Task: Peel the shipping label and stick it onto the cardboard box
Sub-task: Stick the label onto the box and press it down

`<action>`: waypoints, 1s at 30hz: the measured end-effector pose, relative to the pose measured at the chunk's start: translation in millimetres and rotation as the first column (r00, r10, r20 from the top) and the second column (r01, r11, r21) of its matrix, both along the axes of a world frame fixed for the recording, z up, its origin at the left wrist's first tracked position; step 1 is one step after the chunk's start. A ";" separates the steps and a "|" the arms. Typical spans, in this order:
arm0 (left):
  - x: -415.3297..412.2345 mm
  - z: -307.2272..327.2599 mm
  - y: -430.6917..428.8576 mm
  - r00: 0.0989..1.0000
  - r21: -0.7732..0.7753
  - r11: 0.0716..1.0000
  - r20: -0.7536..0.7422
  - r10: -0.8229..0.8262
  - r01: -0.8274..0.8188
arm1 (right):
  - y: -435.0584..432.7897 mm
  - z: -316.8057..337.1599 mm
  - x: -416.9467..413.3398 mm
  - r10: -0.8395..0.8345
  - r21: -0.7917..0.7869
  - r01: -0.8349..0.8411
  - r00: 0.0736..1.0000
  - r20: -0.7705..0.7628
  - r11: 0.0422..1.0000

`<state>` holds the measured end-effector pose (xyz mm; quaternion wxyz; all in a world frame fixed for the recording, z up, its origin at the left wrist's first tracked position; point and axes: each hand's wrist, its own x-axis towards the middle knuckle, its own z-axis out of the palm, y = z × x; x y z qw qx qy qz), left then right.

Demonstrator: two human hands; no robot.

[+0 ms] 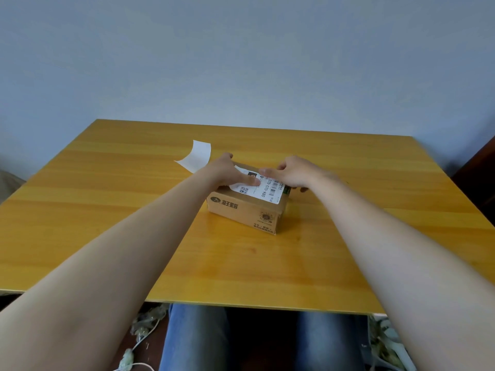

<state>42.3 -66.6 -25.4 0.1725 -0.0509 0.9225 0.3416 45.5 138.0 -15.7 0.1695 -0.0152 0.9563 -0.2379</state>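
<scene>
Pressing one shipping label [261, 189] on one cardboard box [242, 211], two hands' fingers [250, 180] flat, released

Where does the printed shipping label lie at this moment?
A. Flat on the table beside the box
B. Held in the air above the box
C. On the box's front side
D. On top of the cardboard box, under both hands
D: the shipping label lies on top of the cardboard box, with the left hand and right hand pressing on it.
</scene>
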 end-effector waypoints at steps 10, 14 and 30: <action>5.2 -1.2 2.1 0.997 -0.039 0.998 -0.049 -0.053 0.051 | 0.3 -2.9 8.5 0.088 -0.099 -0.079 0.992 0.089 0.992; 4.8 -4.1 2.8 0.999 0.009 1.000 -0.050 -0.006 0.007 | 1.3 -7.6 6.7 0.062 -0.135 -0.052 0.996 0.069 0.989; -8.8 -0.6 4.8 0.992 0.071 0.989 -0.002 0.127 -0.126 | -0.1 -8.5 -1.6 -0.062 -0.167 0.077 0.994 0.093 0.983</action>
